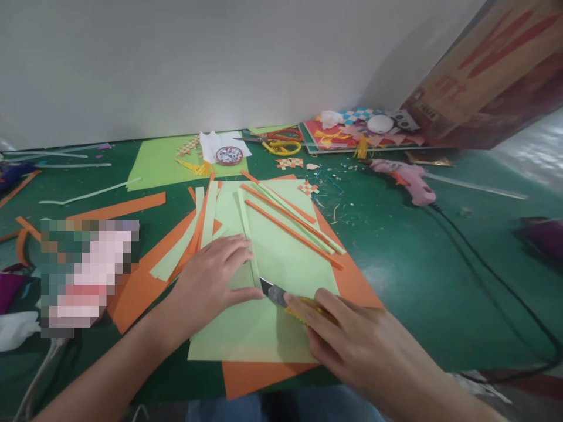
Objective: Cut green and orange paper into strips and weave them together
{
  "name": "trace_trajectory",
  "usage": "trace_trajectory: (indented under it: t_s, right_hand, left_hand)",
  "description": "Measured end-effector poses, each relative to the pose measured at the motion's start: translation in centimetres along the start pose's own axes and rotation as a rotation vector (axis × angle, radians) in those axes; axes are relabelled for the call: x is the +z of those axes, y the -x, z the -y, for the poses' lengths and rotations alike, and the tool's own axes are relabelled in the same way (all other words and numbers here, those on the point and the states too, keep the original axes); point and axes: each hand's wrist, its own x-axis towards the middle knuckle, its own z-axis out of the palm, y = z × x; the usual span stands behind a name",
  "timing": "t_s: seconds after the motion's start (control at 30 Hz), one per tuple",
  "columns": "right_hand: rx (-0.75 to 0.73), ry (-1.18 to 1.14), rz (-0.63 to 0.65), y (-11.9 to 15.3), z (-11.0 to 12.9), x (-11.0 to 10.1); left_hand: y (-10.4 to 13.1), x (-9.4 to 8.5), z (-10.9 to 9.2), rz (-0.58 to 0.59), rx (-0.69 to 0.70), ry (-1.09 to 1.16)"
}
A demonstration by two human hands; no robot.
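My right hand is closed round a yellow utility knife, its blade tip touching a pale green paper sheet. My left hand lies on that sheet with the thumb stretched away from the fingers, holding nothing. Its fingertips rest by a narrow pale green strip, and the blade is just right of the thumb tip. Cut orange strips and green strips lie across the sheet's upper right. More strips lie left of it. Orange paper shows underneath.
A pink glue gun lies at right, its black cord trailing frontward. Yellow-handled scissors, a round patterned piece and woven paper bits lie behind. A pixelated object is at left. A wall borders the green table.
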Motion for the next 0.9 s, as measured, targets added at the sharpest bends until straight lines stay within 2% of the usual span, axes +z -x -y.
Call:
trace_trajectory:
  t_s: [0.27, 0.67, 0.9]
  right_hand:
    - [0.029, 0.031, -0.018, -0.6, -0.1, 0.3]
    - [0.075, 0.054, -0.033, -1.8, -0.8, 0.7]
    - [0.077, 0.065, 0.001, -2.3, -1.4, 0.9]
  left_hand:
    - [0.0, -0.2, -0.1, 0.062, -0.042, 0.003]
    - [0.0, -0.2, -0.1, 0.038, -0.025, -0.022]
    - [0.0, -0.2, -0.2, 0.043, -0.017, -0.043]
